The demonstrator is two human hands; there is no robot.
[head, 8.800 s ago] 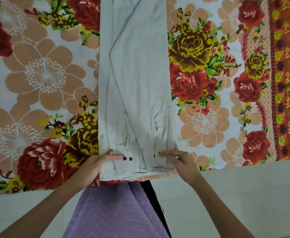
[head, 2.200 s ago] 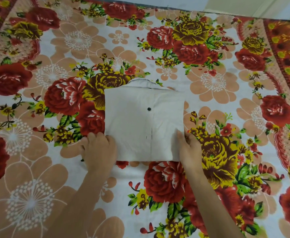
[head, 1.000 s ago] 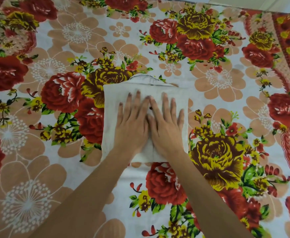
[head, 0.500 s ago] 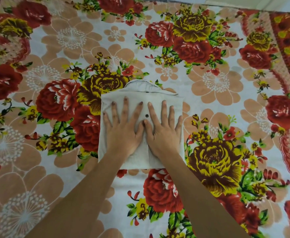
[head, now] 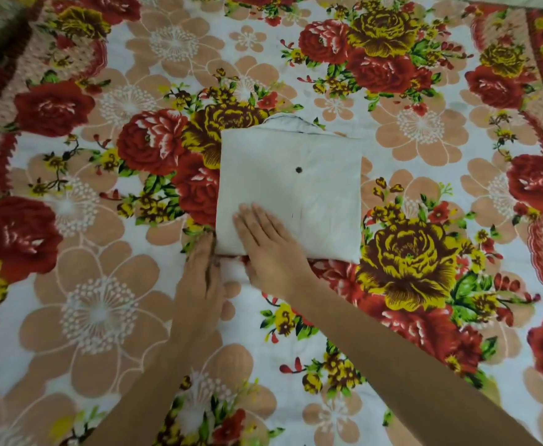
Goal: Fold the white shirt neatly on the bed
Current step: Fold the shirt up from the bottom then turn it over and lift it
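Head view: both hands have slid from the middle of the shirt point(head: 292, 194) to its near left corner; right hand point(head: 270, 246) lies flat on the cloth, fingers straight; left hand point(head: 202, 268) touches the edge, straight-fingered; the folded square sits mid-bed point(head: 102, 284), seemingly near done, with only flowered sheet around it.

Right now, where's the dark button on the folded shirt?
Head view, centre: the dark button sits on top of the folded white shirt, beyond the right hand resting on its near-left part.

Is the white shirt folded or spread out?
Folded: the shirt lies as a compact square on the bed, collar showing at its far edge.
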